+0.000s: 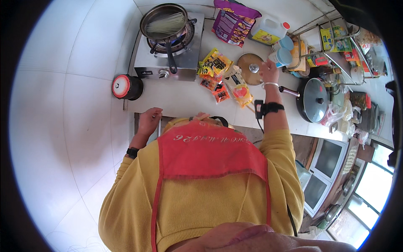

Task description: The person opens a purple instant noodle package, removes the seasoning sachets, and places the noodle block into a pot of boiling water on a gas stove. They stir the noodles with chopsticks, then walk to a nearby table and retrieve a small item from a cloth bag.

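Observation:
My right hand (269, 71) is at the near side of a blue-lidded white tub (281, 57), beside a glass pot lid (248, 70) lying on the counter; whether its fingers grip anything cannot be told. My left hand (150, 119) hangs at the counter's front edge, fingers bent, with nothing visible in it. On the gas stove (185, 64) a long-handled pan (144, 31) holds pale dry noodle strands in liquid over a blue flame. Yellow seasoning packets (217, 62), small orange sachets (221, 95) and an open noodle bag (236, 85) lie between stove and lid.
A red-lidded dark pot (132, 89) stands left of the stove. Behind the lid are a purple bag (233, 25) and a plastic jug (267, 30). To the right are a lidded frying pan (312, 100) and a metal rack (340, 60) with jars and packets. A tiled wall borders the left.

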A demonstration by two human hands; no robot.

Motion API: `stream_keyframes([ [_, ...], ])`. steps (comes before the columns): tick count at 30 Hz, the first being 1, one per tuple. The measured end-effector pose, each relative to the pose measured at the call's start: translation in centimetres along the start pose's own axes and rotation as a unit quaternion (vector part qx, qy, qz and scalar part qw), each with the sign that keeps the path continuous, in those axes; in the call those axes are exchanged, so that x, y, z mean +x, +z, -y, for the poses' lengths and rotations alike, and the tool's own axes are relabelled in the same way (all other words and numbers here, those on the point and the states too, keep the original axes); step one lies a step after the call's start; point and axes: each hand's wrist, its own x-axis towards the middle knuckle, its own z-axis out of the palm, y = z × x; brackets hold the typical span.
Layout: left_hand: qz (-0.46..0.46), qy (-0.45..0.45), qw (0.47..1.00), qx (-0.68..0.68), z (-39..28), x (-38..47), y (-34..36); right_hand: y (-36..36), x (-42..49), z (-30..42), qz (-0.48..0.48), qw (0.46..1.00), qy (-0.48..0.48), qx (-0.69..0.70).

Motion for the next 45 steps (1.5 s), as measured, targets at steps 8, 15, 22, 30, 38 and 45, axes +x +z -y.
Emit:
stream_keyframes([
  [8,0.033,0.007,0.999,-0.001,0.1,2.2,1.2,-6.6,-11.7,-5.5,0.064,0.959,0.036,-0.274],
  [15,0.089,0.021,0.996,0.007,-1.3,4.5,2.1,-9.0,-17.8,-9.1,0.091,0.827,0.108,-0.544],
  [22,0.137,-0.01,0.989,-0.046,-2.7,5.8,2.7,-7.5,-17.7,-9.6,0.054,0.787,0.144,-0.597],
  [30,0.187,-0.031,0.977,-0.099,-3.6,6.6,4.8,-7.4,-16.1,-9.2,0.109,0.776,0.189,-0.592],
  [38,0.183,-0.058,0.974,-0.119,-2.9,6.5,5.1,-2.4,-14.7,-3.2,0.007,0.912,-0.159,-0.379],
  [45,0.167,-0.063,0.977,-0.12,-2.5,6.3,5.1,7.3,-12.1,1.6,0.066,0.886,-0.262,-0.378],
])
